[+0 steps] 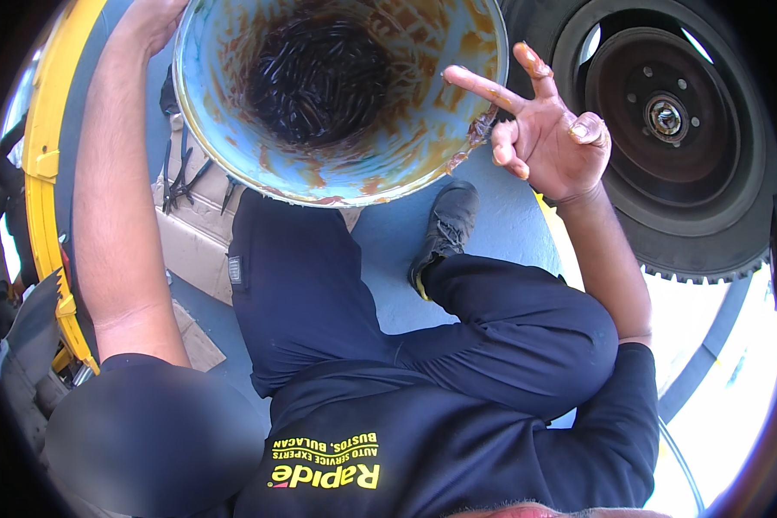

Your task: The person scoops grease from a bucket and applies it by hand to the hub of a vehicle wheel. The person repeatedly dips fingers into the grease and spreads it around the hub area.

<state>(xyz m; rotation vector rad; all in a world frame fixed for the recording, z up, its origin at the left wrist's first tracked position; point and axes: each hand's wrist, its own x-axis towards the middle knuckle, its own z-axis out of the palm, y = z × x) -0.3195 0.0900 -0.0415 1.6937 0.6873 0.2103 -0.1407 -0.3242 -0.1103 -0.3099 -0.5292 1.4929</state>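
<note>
A large bucket (pixel 233 142) with a pale blue inside tilts its mouth toward me. Brown grease smears its walls, and dark grease (pixel 319 82) covers the bottom. At the bucket's left rim is my left hand (pixel 154 24), cut by the upper edge of the view; it appears closed on the bucket, though most of its fingers are hidden. Beside the right rim my right hand (pixel 552 142) is open, palm up, two fingers stretched out and the others bent. Brown grease coats its fingertips, and nothing is held in it. A clump of grease (pixel 482 128) clings to the rim near it.
A wheel with a black tyre (pixel 535 34) and rusty hub (pixel 667 118) stands at the right. Pliers (pixel 180 181) lie on cardboard (pixel 194 250) at the left, near a yellow metal frame (pixel 43 164). My shoe (pixel 449 224) rests on the blue floor (pixel 384 293).
</note>
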